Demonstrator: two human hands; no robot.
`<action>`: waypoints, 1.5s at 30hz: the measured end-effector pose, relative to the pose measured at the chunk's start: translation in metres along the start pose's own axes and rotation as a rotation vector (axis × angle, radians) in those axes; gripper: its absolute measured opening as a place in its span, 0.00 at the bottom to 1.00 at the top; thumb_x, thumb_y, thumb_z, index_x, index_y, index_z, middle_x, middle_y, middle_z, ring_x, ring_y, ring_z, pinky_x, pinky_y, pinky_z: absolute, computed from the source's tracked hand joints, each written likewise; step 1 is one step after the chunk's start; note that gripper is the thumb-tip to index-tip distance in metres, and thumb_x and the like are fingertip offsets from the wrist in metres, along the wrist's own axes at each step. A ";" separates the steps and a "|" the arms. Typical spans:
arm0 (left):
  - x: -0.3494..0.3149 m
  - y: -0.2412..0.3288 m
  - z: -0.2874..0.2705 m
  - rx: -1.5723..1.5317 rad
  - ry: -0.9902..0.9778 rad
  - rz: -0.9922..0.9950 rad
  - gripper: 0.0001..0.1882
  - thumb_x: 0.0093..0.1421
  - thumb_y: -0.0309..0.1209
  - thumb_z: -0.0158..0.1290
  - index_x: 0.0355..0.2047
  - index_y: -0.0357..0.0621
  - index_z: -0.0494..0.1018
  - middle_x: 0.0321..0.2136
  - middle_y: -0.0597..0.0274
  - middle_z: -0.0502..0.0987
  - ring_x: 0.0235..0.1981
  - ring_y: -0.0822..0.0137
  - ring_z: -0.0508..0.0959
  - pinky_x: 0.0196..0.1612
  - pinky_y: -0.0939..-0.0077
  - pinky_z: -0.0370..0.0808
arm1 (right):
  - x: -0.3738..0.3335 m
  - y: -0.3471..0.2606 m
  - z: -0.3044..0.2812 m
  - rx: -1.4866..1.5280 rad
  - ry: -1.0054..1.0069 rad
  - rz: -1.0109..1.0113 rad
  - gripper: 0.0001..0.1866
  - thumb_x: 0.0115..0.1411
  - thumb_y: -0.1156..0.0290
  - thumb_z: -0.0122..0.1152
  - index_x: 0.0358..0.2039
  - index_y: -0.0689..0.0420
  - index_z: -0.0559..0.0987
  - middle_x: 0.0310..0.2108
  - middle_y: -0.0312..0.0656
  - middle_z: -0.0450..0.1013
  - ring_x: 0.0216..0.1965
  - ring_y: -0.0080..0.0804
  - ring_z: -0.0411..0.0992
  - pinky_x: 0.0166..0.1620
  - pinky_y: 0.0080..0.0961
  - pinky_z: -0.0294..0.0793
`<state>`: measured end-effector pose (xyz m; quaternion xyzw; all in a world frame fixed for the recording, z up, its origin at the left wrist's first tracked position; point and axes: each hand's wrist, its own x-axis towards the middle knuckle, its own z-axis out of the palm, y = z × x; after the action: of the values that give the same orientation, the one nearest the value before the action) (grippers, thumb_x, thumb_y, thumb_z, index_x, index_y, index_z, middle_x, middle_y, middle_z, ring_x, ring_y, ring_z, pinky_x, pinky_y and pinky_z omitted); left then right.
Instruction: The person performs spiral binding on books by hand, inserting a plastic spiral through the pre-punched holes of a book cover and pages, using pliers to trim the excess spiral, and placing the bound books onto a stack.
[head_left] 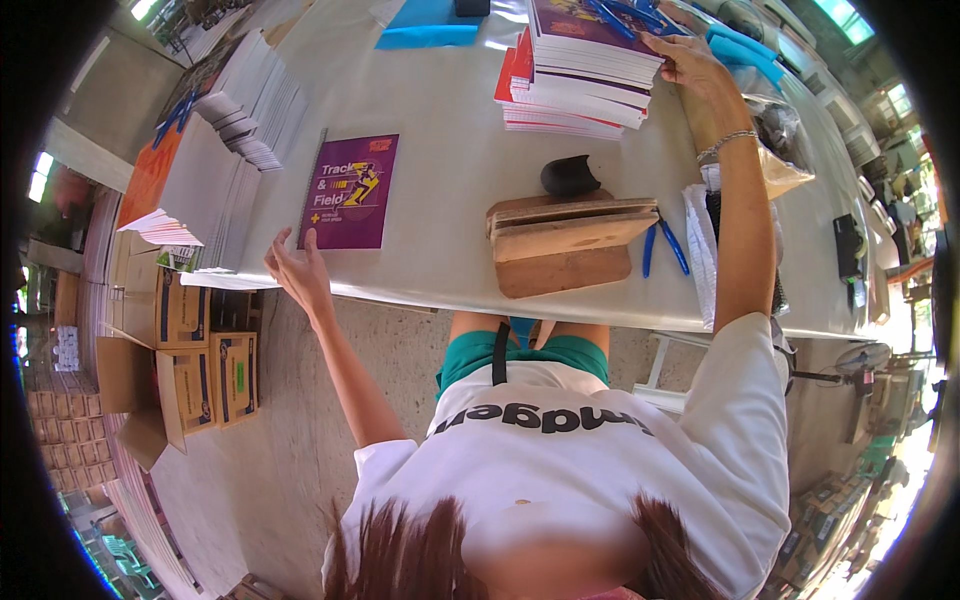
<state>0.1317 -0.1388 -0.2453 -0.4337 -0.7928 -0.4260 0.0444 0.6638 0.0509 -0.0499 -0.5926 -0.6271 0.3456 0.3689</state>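
A purple spiral-bound booklet (351, 190) lies flat on the white table (450, 130). My left hand (297, 270) hovers open just below its near edge, fingers spread, holding nothing. My right hand (693, 62) reaches far across the table and rests its fingers on the right side of a tall stack of purple-covered booklets (590, 55); it touches the stack's edge without lifting anything. A bracelet sits on that wrist.
A wooden block jig (565, 245) with a black rounded object (570, 175) behind it sits mid-table. Blue-handled pliers (663, 245) lie beside it. Stacks of white printed sheets (225, 150) stand at left. Cardboard boxes (185, 350) are on the floor at left.
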 end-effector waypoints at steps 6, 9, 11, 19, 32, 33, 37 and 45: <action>-0.013 0.001 0.010 -0.007 0.079 0.044 0.25 0.55 0.42 0.60 0.51 0.49 0.68 0.49 0.54 0.64 0.53 0.53 0.64 0.52 0.52 0.63 | 0.009 0.006 -0.013 0.005 0.048 -0.058 0.17 0.54 0.54 0.67 0.32 0.55 0.78 0.23 0.24 0.67 0.23 0.10 0.61 0.26 0.09 0.63; -0.015 -0.003 0.015 0.048 0.097 0.070 0.26 0.55 0.41 0.61 0.51 0.49 0.68 0.49 0.55 0.63 0.51 0.54 0.64 0.52 0.53 0.63 | 0.022 0.004 -0.030 -0.100 0.087 -0.169 0.16 0.56 0.57 0.65 0.38 0.56 0.78 0.29 0.26 0.71 0.27 0.11 0.62 0.30 0.11 0.65; -0.016 0.000 0.021 0.067 0.094 0.084 0.26 0.55 0.41 0.60 0.51 0.49 0.67 0.50 0.55 0.63 0.51 0.54 0.64 0.52 0.53 0.62 | 0.033 0.005 -0.042 -0.143 0.175 -0.208 0.15 0.59 0.62 0.63 0.42 0.58 0.78 0.34 0.28 0.73 0.31 0.12 0.65 0.35 0.13 0.67; -0.021 -0.006 0.023 0.135 0.106 0.102 0.23 0.59 0.43 0.56 0.52 0.50 0.67 0.49 0.56 0.64 0.50 0.56 0.64 0.50 0.54 0.62 | 0.040 -0.041 -0.042 -0.382 0.560 -0.544 0.07 0.48 0.72 0.59 0.24 0.63 0.74 0.16 0.40 0.69 0.15 0.27 0.68 0.17 0.27 0.67; -0.025 -0.011 0.033 0.046 0.179 0.122 0.24 0.64 0.46 0.49 0.55 0.52 0.61 0.50 0.54 0.61 0.51 0.55 0.64 0.48 0.52 0.63 | 0.003 -0.058 -0.093 -0.958 1.047 -0.806 0.12 0.52 0.72 0.55 0.38 0.60 0.75 0.30 0.53 0.74 0.32 0.43 0.75 0.34 0.37 0.72; -0.024 -0.010 0.030 0.056 0.190 0.101 0.24 0.64 0.47 0.49 0.55 0.52 0.61 0.50 0.53 0.61 0.52 0.54 0.63 0.49 0.51 0.63 | -0.029 -0.075 -0.077 -0.748 1.007 -0.696 0.13 0.52 0.73 0.56 0.40 0.59 0.75 0.33 0.53 0.74 0.35 0.43 0.75 0.36 0.40 0.72; -0.029 0.021 0.019 0.015 0.213 0.066 0.25 0.61 0.48 0.51 0.55 0.53 0.62 0.51 0.50 0.59 0.54 0.52 0.61 0.53 0.43 0.61 | -0.106 -0.057 -0.080 -0.527 0.938 -0.676 0.19 0.54 0.70 0.60 0.47 0.56 0.74 0.43 0.48 0.75 0.42 0.43 0.75 0.41 0.42 0.72; -0.049 0.072 0.007 -0.109 0.178 0.220 0.26 0.60 0.39 0.55 0.56 0.52 0.62 0.51 0.51 0.57 0.55 0.57 0.57 0.56 0.49 0.64 | -0.198 0.010 -0.044 -0.115 0.564 -0.510 0.10 0.61 0.77 0.56 0.43 0.61 0.77 0.39 0.35 0.75 0.41 0.19 0.70 0.48 0.18 0.69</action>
<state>0.2163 -0.1469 -0.2253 -0.4803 -0.7091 -0.4976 0.1374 0.7121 -0.1466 -0.0470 -0.5092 -0.6466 0.0306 0.5671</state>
